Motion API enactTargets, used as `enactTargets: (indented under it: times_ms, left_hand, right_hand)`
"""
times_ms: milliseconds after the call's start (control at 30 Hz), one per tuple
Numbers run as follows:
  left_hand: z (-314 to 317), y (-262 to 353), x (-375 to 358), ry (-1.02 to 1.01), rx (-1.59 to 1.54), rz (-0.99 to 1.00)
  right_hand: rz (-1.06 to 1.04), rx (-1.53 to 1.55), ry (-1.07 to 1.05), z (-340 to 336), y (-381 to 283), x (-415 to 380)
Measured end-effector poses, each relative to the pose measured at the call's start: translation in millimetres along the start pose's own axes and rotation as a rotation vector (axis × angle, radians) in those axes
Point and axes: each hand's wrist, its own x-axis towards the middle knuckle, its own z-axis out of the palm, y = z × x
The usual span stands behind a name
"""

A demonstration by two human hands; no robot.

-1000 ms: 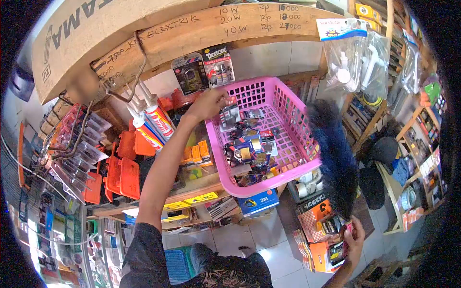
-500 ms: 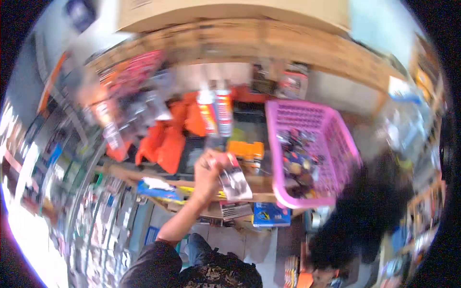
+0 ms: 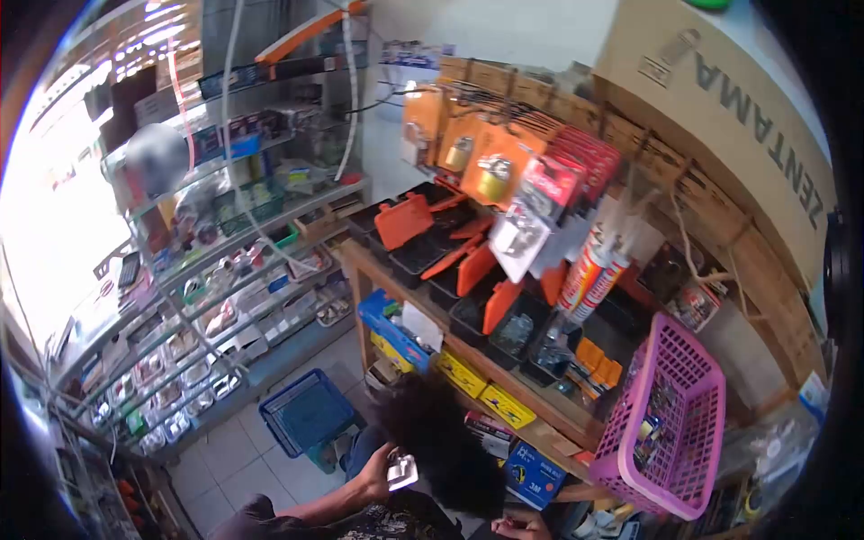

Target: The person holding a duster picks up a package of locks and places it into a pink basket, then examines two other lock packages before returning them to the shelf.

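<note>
My left hand (image 3: 373, 475) is closed on a small carded packet (image 3: 402, 472) with a pale, shiny face, low in front of my body. At the bottom edge my right hand (image 3: 522, 524) is partly in view, fingers drawn together; what they hold, if anything, is too small to make out. Between the hands is a dark, blurred shape like the hair of a person's head (image 3: 427, 441), which hides part of the shelf front. Close to my right hand stands a blue box (image 3: 533, 475) marked 3M.
A pink basket (image 3: 661, 324) of small items stands at the right end of the wooden shelf. Black bins (image 3: 420, 256) with orange flaps line it, beneath hanging padlock packs (image 3: 493, 177). A blue crate (image 3: 310, 409) sits on the floor; a glass display rack (image 3: 225, 337) is at left.
The view has swung to the left. My left hand has come down from the shelf front toward my body, still with a packet. The dark hair now appears mid-view, and my right hand shows.
</note>
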Motion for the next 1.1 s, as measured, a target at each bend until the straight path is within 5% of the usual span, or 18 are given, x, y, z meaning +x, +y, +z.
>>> enactTargets:
  times_ms: [167,300,433,533,667,767,867,900,1000,1100]
  left_hand:
    - [61,3,-12,-0.086,-0.114,0.146]
    - [88,20,-14,-0.128,-0.079,0.199]
    - [111,48,-16,-0.257,0.080,0.287]
    - [130,75,-16,-0.476,0.177,0.289]
    - [160,95,-23,-0.220,0.280,0.421]
    - [183,104,-29,-0.412,0.364,0.417]
    - [218,93,-37,-0.439,0.293,0.474]
    - [214,98,-27,-0.674,0.389,0.473]
    - [232,98,-35,-0.589,0.368,0.513]
    - [241,100,-36,-0.537,0.417,0.567]
  right_hand:
    - [-0.152,-0.035,0.142,-13,40,30]
    - [-0.097,-0.003,-0.016,-4,23,30]
    - [-0.228,0.138,-0.006,-32,83,49]
    - [-0.175,0.020,0.087,-4,67,44]
    - [-0.281,-0.041,0.138,26,57,46]
    - [-0.347,-0.051,0.171,39,62,51]
    - [-0.550,-0.451,0.147,42,80,65]
    - [-0.550,-0.450,0.148,44,79,64]
    - [-0.536,-0.535,0.339,74,60,69]
    - [-0.615,-0.605,0.303,87,54,71]
